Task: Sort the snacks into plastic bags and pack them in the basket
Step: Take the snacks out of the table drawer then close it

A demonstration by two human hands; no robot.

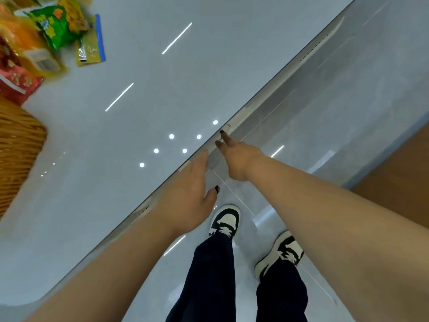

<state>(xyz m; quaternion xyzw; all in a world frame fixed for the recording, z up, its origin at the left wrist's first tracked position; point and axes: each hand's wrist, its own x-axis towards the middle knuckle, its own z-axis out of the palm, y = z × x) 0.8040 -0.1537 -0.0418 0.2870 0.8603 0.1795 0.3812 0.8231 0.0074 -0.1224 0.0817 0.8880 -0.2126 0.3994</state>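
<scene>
Both hands at frame centre, by the table (144,94) edge: left hand (190,196) spread flat, fingers straight; right hand (236,156) reaching, fingers extended, holding nothing. Snacks (53,26) heaped upper left, on the table. Basket (16,145) at left edge, just below them.
</scene>
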